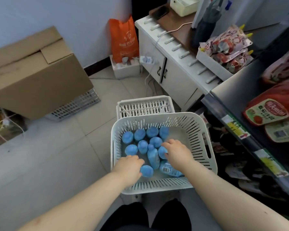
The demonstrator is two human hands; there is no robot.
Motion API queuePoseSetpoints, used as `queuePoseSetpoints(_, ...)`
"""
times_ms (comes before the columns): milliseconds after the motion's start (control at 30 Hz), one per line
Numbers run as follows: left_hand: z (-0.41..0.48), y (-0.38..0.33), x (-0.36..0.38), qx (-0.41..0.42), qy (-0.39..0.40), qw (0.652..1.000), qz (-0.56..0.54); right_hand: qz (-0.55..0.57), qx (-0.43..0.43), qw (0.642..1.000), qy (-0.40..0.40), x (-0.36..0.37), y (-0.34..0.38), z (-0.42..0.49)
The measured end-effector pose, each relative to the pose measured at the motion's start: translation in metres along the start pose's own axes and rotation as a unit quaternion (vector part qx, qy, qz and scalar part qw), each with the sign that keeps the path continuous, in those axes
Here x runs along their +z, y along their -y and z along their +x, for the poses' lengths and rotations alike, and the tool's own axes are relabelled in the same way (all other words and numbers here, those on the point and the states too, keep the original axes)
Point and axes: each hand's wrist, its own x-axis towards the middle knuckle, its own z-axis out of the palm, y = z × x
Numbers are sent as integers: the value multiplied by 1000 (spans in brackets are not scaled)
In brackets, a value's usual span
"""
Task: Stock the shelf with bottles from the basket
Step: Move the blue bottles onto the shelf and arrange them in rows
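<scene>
A white slotted basket [202, 129] stands in front of me and holds several blue bottles [141, 135], most upright, two lying flat near the front. My left hand [129, 165] reaches in at the front left and curls round a blue-capped bottle [147, 171]. My right hand [177, 151] is deeper in the middle, its fingers curled over another blue bottle [162, 152]. The shelf [237, 129] runs along the right, its dark edge carrying price labels.
A second white basket [145, 105] stands just behind the first. The shelf holds red and green packets [270, 112]. A white cabinet [170, 67] with cables sits beyond, an orange bag [123, 39] by the wall, a cardboard box [35, 72] at left. Tiled floor lies to the left.
</scene>
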Motion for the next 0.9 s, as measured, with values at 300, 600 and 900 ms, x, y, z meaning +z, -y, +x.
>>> queuePoseSetpoints(300,34,-10,37,2,55,998,-5,10,-34,996,85,34,-11,27)
queuePoseSetpoints(600,54,-21,46,-10,37,999,-25,64,56,996,23,52,-53,24)
queuePoseSetpoints(900,38,-4,8,-33,-13,995,-90,273,160,945,-79,19,-65,1)
